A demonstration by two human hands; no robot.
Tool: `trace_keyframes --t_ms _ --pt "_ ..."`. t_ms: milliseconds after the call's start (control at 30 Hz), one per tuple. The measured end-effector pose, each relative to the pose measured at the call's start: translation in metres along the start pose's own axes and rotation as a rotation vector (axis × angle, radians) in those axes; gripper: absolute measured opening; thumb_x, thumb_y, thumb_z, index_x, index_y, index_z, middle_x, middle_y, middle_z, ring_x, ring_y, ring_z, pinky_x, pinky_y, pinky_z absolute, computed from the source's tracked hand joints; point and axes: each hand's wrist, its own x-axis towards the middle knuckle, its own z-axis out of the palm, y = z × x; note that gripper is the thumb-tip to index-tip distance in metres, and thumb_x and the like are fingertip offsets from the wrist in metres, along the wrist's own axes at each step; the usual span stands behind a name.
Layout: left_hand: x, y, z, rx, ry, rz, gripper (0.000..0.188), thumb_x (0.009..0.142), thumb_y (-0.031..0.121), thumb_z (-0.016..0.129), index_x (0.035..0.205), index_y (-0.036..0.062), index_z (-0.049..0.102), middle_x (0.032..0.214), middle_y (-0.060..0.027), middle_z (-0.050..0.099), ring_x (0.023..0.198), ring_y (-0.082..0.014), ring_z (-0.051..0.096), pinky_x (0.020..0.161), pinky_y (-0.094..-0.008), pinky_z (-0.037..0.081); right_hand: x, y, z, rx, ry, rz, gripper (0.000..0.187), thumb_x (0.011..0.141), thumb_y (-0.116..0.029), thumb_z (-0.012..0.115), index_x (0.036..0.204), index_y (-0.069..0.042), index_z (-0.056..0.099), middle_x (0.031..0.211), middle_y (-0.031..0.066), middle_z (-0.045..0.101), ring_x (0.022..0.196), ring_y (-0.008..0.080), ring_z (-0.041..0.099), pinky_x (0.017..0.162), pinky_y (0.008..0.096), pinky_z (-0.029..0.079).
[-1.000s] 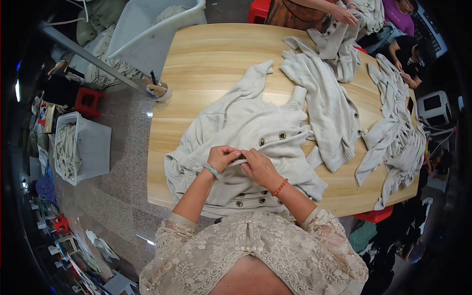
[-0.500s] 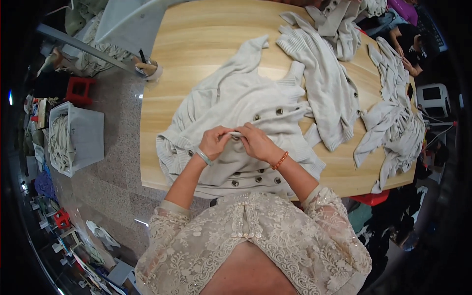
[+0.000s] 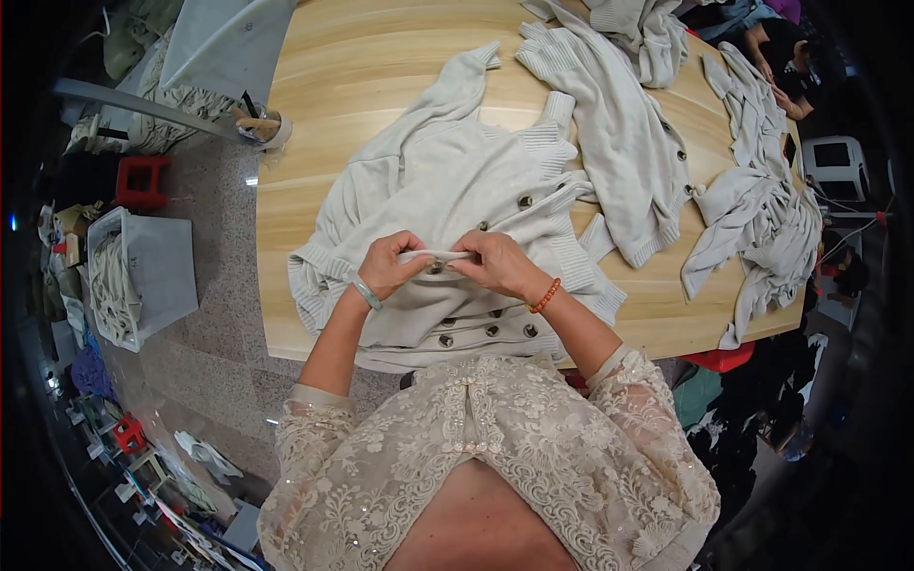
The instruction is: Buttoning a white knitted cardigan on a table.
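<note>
A cream knit cardigan [image 3: 447, 181] with dark buttons lies spread on the wooden table in front of me. My left hand [image 3: 392, 266] pinches the edge of its button band, and my right hand [image 3: 493, 264] pinches the same edge a short way to the right. Between the two hands the band is stretched, with one dark button [image 3: 435, 267] just below the held edge. More buttons [image 3: 492, 330] show on the fabric nearer to me. One sleeve [image 3: 433, 105] reaches toward the far side of the table.
A second buttoned cardigan [image 3: 628, 143] and further heaped knitwear [image 3: 762, 219] lie to the right on the table [image 3: 362, 57]. A cup of tools [image 3: 276, 130] hangs by the left edge. A white bin of garments [image 3: 171, 276] and a red stool [image 3: 143, 183] stand on the floor; a co-worker [image 3: 785, 71] sits far right.
My hands have moved apart along the band, drawing it out between them and exposing the button. The whole view has shifted slightly.
</note>
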Motion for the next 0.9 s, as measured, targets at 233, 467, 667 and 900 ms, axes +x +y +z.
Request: trace_keyframes --t_ms 233,467,667,900 --pt "0.002 0.029 0.024 0.703 0.425 0.403 0.035 0.068 0.012 0.071 0.100 0.0070 0.059 0.103 -0.0097 0.058 0.098 -0.0288 0.052 0.082 -0.0394 0.039 -0.027 0.030 -0.014 -0.297 0.201 0.011 0.012 0.082 -0.015 0.060 0.092 -0.009 0.063 0.087 0.0076 0.058 0.077 0.0301 0.060 0.066 0.0396 0.049" --pt "0.028 0.029 0.067 0.643 0.144 0.325 0.030 0.067 0.008 0.070 0.095 0.0093 0.062 0.087 -0.0079 0.061 0.086 -0.0268 0.056 0.075 -0.0372 0.040 -0.027 0.014 -0.014 0.048 0.299 -0.108 0.016 0.077 -0.004 0.064 0.093 -0.005 0.068 0.078 0.0069 0.058 0.066 0.0189 0.058 0.059 0.0277 0.046" --pt "0.038 0.024 0.063 0.431 0.201 0.208 0.022 0.068 0.010 0.070 0.088 0.0058 0.063 0.087 -0.0100 0.063 0.081 -0.0312 0.056 0.073 -0.0393 0.044 -0.018 0.040 -0.004 0.080 0.381 0.058 0.020 0.078 -0.005 0.064 0.098 -0.004 0.063 0.082 0.0108 0.059 0.066 0.0217 0.059 0.060 0.0291 0.047" --pt "0.055 0.013 0.063 0.426 0.244 0.187 0.023 0.077 0.012 0.064 0.098 0.0020 0.064 0.094 -0.0168 0.065 0.089 -0.0314 0.062 0.080 -0.0382 0.048 -0.004 0.059 0.007 -0.181 0.370 -0.096 0.034 0.081 -0.010 0.058 0.114 -0.005 0.054 0.099 0.0178 0.056 0.089 0.0350 0.058 0.076 0.0401 0.049"
